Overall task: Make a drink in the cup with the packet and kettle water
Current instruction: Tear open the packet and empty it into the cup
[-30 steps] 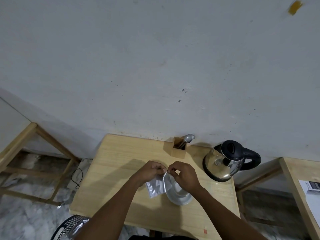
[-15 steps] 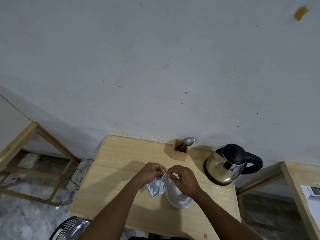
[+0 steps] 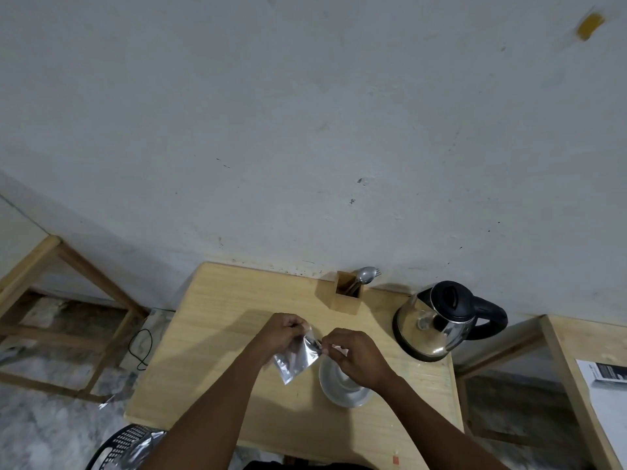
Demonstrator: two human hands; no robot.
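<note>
Grip: left hand [image 3: 283, 334] and right hand [image 3: 356, 354] pinch the packet [image 3: 295, 359] by its top, above mid-table [image 3: 210, 334].
- Packet hangs below the grip, toward the left.
- Cup [image 3: 342, 388]: on the table, just right of the grip and nearer, partly under the right hand.
- Holder [image 3: 347, 293]: behind the grip, by the wall; spoon [image 3: 366, 274] in it.
- Kettle [image 3: 437, 320]: right and behind, at the table's right edge.
- Basket [image 3: 118, 446]: nearer and left, off the table.

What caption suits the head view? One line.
Left hand and right hand pinch the silver packet beside the cup; kettle stands nearby.
</note>
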